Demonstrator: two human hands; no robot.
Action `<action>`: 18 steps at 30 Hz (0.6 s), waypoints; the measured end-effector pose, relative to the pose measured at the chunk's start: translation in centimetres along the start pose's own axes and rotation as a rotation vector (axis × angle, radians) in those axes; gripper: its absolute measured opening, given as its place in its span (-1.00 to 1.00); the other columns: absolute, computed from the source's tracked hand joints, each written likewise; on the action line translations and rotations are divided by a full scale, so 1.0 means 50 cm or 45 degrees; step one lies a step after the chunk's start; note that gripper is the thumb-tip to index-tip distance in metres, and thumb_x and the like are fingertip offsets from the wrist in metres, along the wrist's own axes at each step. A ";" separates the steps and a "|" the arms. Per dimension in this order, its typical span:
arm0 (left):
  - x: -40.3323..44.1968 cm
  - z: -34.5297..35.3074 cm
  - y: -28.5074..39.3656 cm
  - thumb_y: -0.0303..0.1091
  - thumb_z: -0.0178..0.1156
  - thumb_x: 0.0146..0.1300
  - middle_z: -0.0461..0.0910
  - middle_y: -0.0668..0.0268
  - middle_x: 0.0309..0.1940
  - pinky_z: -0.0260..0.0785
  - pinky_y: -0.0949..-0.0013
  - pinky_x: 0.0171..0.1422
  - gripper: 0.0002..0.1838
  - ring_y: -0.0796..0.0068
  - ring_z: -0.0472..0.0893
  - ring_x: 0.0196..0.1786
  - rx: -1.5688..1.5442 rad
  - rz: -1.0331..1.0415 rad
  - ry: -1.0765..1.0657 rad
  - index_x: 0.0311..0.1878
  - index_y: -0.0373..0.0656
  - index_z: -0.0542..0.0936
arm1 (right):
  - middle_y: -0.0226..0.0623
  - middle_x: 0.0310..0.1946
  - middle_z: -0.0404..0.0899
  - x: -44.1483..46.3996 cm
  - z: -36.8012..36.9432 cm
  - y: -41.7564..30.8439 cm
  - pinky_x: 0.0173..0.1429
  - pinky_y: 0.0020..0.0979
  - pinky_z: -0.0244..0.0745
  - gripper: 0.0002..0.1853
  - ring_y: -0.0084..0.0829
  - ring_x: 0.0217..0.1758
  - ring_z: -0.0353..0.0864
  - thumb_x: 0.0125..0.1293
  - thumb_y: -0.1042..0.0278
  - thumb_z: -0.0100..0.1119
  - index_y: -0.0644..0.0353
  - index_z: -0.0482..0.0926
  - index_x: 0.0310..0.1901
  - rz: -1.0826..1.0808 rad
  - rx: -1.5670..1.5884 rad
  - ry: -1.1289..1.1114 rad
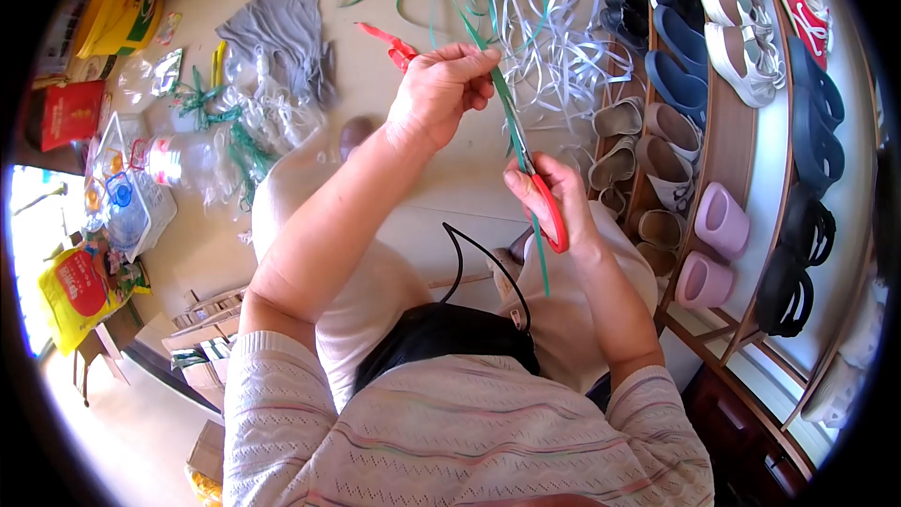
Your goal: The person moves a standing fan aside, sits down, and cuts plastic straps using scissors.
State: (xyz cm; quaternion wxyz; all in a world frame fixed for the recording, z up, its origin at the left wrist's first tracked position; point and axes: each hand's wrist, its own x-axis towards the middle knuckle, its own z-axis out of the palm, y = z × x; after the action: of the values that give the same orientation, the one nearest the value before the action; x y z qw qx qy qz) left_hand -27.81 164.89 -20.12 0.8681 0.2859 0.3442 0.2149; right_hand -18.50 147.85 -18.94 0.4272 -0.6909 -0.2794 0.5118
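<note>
Floor (361, 75): pale, seen from above in the head view, with a grey cloth (282, 28) and a clear plastic bottle (188, 161) toward its left side.
Shoe rack (737, 141): wooden, on the right, its shelves bearing sandals, slippers and shoes.
White strips (554, 47): a loose, curling tangle on the floor, beyond the hands.
Green strip (503, 89): long, narrow and flat, slanting between the hands; its lower end hangs below the scissors.
Scissors (549, 211): red-handled, blades pointing up along the green strip; whether the blades are parted cannot be told.
Left hand (446, 84): narrow, thumb and forefinger pinching the green strip above the blades.
Right hand (560, 195): closed around the scissors, the red handle showing along its near side.
Position: scissors in the right hand, blades below the left hand's fingertips; green strip spanning both.
</note>
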 end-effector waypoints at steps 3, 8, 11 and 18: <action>0.004 -0.003 -0.002 -0.38 0.22 0.15 0.43 0.41 -0.61 0.20 0.55 -0.45 -0.87 0.61 0.40 -0.55 0.029 0.014 0.003 -0.42 -0.17 0.49 | -0.58 -0.59 0.37 -0.001 0.001 -0.008 -0.43 -0.65 0.20 -0.74 -0.74 -0.52 0.25 0.17 0.21 0.25 0.26 0.50 -0.35 -0.008 0.011 -0.004; -0.007 0.005 -0.022 -0.38 0.22 0.15 0.41 0.42 -0.62 0.18 0.56 -0.45 -0.87 0.64 0.37 -0.57 0.062 -0.023 -0.029 -0.42 -0.18 0.49 | -0.58 -0.59 0.37 -0.004 0.000 -0.027 -0.42 -0.65 0.19 -0.76 -0.74 -0.51 0.24 0.17 0.23 0.25 0.25 0.49 -0.36 0.108 0.063 0.000; -0.005 0.005 -0.015 -0.40 0.21 0.15 0.41 0.42 -0.61 0.18 0.57 -0.45 -0.88 0.64 0.38 -0.57 0.049 -0.039 -0.028 -0.42 -0.20 0.49 | -0.59 -0.60 0.37 0.002 -0.001 0.003 -0.45 -0.65 0.17 -0.76 -0.75 -0.53 0.23 0.17 0.24 0.25 0.25 0.49 -0.35 0.000 0.049 0.000; 0.014 -0.010 0.005 -0.44 0.20 0.14 0.43 0.41 -0.57 0.20 0.57 -0.46 -0.90 0.63 0.41 -0.55 0.045 0.071 0.023 -0.42 -0.23 0.50 | -0.62 -0.64 0.32 -0.010 0.002 -0.016 -0.60 -0.65 0.07 -0.72 -0.77 -0.67 0.17 0.17 0.14 0.24 0.20 0.49 -0.33 0.146 0.069 -0.061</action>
State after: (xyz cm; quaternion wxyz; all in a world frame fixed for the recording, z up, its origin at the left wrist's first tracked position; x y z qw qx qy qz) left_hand -27.75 165.64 -20.56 0.8534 0.3089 0.3476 0.2355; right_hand -18.70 147.82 -18.01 0.4090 -0.6815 -0.2357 0.5592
